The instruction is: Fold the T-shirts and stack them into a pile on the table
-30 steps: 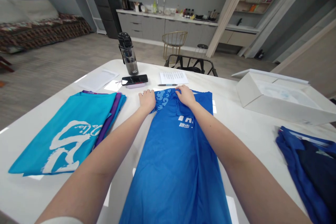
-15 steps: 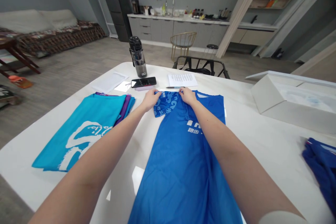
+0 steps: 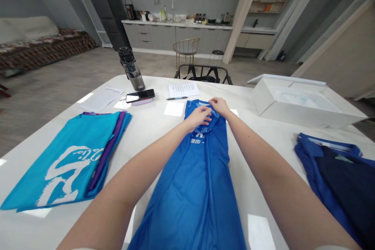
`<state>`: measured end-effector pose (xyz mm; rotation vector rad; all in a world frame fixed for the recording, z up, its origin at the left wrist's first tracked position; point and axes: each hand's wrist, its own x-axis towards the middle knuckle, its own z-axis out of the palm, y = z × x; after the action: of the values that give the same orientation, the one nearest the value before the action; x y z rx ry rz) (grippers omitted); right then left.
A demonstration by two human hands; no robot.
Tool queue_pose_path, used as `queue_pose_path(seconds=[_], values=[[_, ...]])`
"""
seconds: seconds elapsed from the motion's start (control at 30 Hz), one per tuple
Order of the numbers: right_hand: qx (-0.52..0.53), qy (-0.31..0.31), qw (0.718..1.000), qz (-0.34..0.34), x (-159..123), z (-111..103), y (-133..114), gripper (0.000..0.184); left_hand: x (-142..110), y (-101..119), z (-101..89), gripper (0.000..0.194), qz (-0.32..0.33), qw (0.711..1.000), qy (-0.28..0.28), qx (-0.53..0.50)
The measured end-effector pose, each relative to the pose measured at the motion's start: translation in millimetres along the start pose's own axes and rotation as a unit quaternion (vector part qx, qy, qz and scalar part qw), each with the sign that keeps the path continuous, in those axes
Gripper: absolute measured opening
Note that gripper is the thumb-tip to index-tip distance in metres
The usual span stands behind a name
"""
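Across a white table [image 3: 152, 125], a person leans both bare arms over a blue shirt [image 3: 187, 187] laid lengthwise, collar end away from the wearer and lower end running out of view at the near side. The left hand [image 3: 200, 118] reaches over the bunched cloth below the collar, its fingers loosely parted and slightly bent. The right hand [image 3: 220, 106] meets the shirt's top right corner, fingertips bent down to the edge; whether they pinch the cloth cannot be told. Tabletop runs between the shirt and the folded teal shirts [image 3: 96, 129] at left, and a broad strip separates it from dark blue clothes [image 3: 345, 179] at right. Past the collar, a pen [image 3: 177, 98] and a printed sheet [image 3: 184, 89] lie near the far edge; a phone [image 3: 140, 95] and bottle [image 3: 134, 74] stand to their left. An open white box [image 3: 304, 113] bounds the right rear.
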<state>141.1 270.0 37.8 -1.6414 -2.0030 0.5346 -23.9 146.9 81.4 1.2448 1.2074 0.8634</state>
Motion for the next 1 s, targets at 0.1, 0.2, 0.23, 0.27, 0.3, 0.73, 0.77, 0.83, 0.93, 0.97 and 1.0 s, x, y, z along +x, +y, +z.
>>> queue_pose_path(seconds=[0.1, 0.2, 0.23, 0.27, 0.3, 0.73, 0.77, 0.83, 0.93, 0.97, 1.0], values=[[0.016, -0.046, 0.998, 0.04, -19, -13, 22, 0.046, -16, -30, 16.2, 0.032, 0.073, 0.955, 0.026, 0.288], [0.012, -0.057, 0.998, -0.008, -32, -11, 19, 0.053, -38, -46, 17.2, 0.042, 0.156, 0.853, 0.007, 0.498], [-0.007, -0.06, 0.998, -0.026, -34, -9, 15, 0.049, -44, -49, 16.4, 0.043, 0.167, 0.829, 0.002, 0.533], [-0.033, -0.067, 0.996, -0.038, -36, -6, 9, 0.044, -48, -50, 15.7, 0.043, 0.171, 0.814, 0.0, 0.555], [-0.062, -0.076, 0.994, -0.041, -37, -3, 3, 0.039, -52, -51, 15.1, 0.043, 0.172, 0.805, 0.003, 0.567], [-0.154, -0.087, 0.984, -0.001, -50, 3, -30, 0.021, -57, -39, 18.9, 0.029, 0.173, 0.846, 0.137, 0.486], [-0.155, -0.075, 0.985, -0.011, -49, -2, -32, 0.021, -55, -34, 22.6, 0.028, 0.185, 0.851, 0.141, 0.472], [-0.151, -0.055, 0.986, -0.04, -43, -16, -34, 0.02, -50, -21, 33.4, 0.027, 0.212, 0.855, 0.141, 0.453], [-0.152, -0.049, 0.984, -0.083, -34, -38, -25, 0.018, -43, -8, 56.1, 0.028, 0.234, 0.852, 0.126, 0.451], [-0.16, -0.054, 0.982, -0.086, -32, -43, -18, 0.018, -41, -7, 64.1, 0.028, 0.234, 0.848, 0.118, 0.46], [-0.171, -0.063, 0.98, -0.081, -32, -47, -11, 0.017, -41, -9, 71.5, 0.028, 0.23, 0.843, 0.107, 0.473]])
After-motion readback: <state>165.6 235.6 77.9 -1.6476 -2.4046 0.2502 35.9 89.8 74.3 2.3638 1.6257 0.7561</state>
